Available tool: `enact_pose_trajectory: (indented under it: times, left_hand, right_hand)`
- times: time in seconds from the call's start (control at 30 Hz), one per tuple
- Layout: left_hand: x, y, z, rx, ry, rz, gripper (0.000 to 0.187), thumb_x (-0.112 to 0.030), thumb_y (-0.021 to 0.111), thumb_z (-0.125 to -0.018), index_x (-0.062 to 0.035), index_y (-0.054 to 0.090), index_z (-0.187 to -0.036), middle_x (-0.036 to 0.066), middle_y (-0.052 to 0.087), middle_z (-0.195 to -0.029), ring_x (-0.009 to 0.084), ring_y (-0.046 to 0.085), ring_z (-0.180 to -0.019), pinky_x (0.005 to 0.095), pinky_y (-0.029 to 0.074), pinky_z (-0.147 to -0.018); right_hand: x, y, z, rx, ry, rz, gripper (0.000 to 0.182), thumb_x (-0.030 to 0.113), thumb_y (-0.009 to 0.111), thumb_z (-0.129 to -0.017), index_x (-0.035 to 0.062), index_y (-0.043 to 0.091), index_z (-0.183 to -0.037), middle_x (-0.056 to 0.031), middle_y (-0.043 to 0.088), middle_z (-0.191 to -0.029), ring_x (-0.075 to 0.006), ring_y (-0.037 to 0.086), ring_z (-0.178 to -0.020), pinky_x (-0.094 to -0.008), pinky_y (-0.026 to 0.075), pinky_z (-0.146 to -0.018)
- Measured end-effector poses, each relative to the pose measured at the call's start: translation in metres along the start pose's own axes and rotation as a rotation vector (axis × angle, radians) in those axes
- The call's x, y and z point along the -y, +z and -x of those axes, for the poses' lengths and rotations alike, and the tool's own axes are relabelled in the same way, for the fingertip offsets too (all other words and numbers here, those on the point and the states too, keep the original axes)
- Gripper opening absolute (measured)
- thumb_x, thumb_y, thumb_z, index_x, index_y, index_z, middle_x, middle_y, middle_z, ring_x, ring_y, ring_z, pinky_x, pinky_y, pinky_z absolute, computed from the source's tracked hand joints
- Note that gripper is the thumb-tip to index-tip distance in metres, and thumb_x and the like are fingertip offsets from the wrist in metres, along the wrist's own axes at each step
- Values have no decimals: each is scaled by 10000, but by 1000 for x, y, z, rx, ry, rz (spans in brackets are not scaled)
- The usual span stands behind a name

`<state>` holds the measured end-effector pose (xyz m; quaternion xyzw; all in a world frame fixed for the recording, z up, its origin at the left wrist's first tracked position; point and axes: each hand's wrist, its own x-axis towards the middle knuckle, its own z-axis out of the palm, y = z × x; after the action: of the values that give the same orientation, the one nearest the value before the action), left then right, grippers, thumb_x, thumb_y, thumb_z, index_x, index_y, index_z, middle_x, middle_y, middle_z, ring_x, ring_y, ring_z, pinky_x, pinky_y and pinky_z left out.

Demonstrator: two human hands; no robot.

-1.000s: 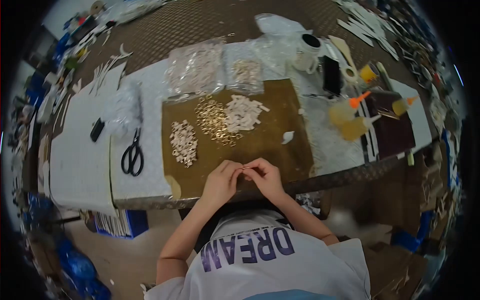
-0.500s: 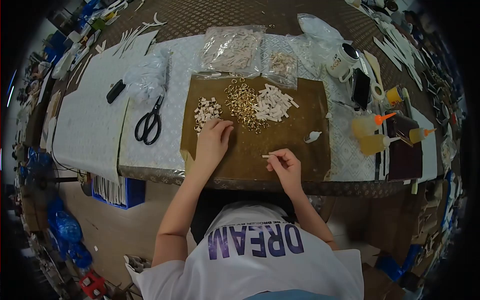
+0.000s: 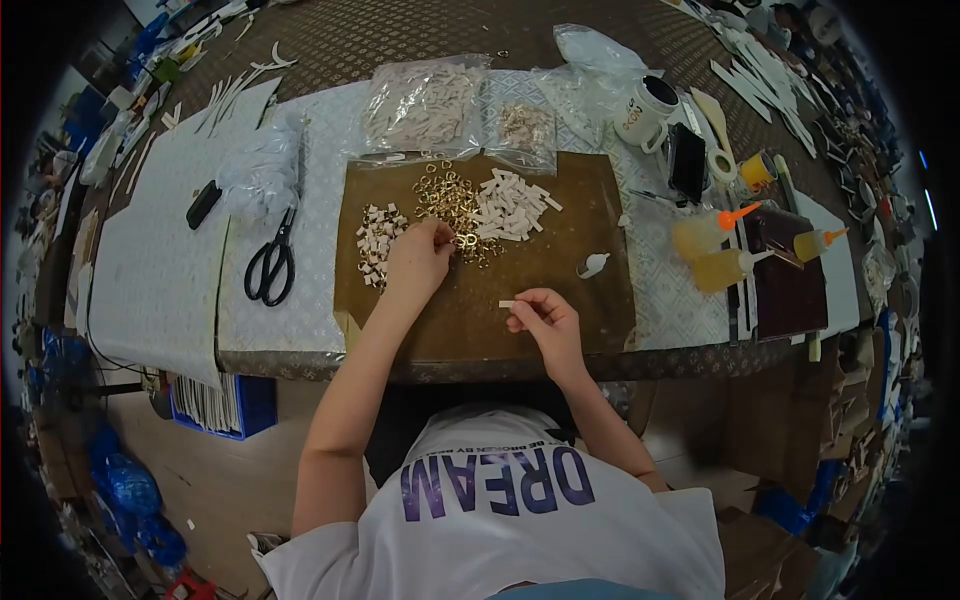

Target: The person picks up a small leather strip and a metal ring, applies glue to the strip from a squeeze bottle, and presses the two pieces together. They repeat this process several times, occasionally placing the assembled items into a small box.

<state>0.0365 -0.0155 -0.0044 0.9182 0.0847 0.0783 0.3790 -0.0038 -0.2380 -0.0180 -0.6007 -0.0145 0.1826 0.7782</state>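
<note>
My left hand [image 3: 418, 262] rests at the near-left edge of a pile of gold metal rings [image 3: 447, 197]. Its fingers are curled together among the rings; whatever sits between the fingertips is hidden. Left of that hand lies a pile of small whitish pieces fitted with gold rings [image 3: 377, 240]. My right hand [image 3: 550, 327] is held above the near part of the brown mat [image 3: 590, 310], thumb and fingers pinching a short white strip [image 3: 506, 304]. A heap of similar white strips [image 3: 515, 205] lies beside the rings.
Behind the mat lie a plastic bag of strips [image 3: 425, 105] and a smaller bag [image 3: 527, 135]. Black scissors [image 3: 270, 268] are on the left. A small white-tipped item [image 3: 594, 265] sits on the mat. Bottles of yellow liquid [image 3: 722, 270], a phone [image 3: 687, 160] and a mug [image 3: 645, 115] stand right.
My left hand has moved from the ringed pieces rightward and away from me, to the gold rings. My right hand keeps the strip. The whole view has shifted slightly.
</note>
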Motion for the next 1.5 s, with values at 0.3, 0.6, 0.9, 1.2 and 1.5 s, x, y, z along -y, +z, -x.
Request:
enact_pose_trajectory:
  times: [0.3, 0.6, 0.9, 1.2, 1.5]
  left_hand:
    - [-25, -2, 64, 201, -343, 1037, 164, -49, 637, -859, 6, 638, -1013, 51, 655, -880, 124, 640, -793, 245, 524, -708]
    - [-24, -5, 92, 285, -415, 1280, 219, -40, 589, -891, 19, 611, -1100, 98, 662, -950, 157, 656, -860, 248, 542, -779]
    - [-25, -12, 97, 369, -431, 1351, 221, -18, 586, -884, 41, 612, -1096, 110, 666, -956, 158, 660, -860, 247, 545, -779]
    - [-27, -4, 105, 246, -290, 1028, 171, -3, 610, -864, 38, 656, -1024, 101, 678, -918, 125, 646, -829, 238, 537, -742]
    - [-46, 66, 140, 430, -246, 1230, 268, -24, 472, -940, 33, 559, -1187, 155, 619, -1086, 213, 629, -953, 305, 514, -852]
  right_hand:
    - [7, 6, -1, -27, 47, -130, 136, 89, 621, -883, 1, 600, -984, -45, 627, -866, -102, 609, -757, -235, 509, -691]
    - [15, 20, 5, 86, 108, -96, 171, 102, 631, -877, -7, 615, -1009, -47, 639, -846, -98, 604, -733, -224, 497, -686]
    - [19, 27, 11, 171, 134, -106, 156, 102, 619, -886, -3, 609, -1002, -45, 643, -854, -87, 591, -747, -219, 485, -706]
    - [15, 28, 14, 153, -13, 194, 144, 69, 670, -843, 6, 605, -955, -11, 628, -854, -45, 575, -745, -183, 466, -667]
    - [52, -10, 10, -24, 1, 240, 103, 62, 651, -846, -14, 631, -913, -17, 636, -810, -61, 594, -699, -193, 487, -656]
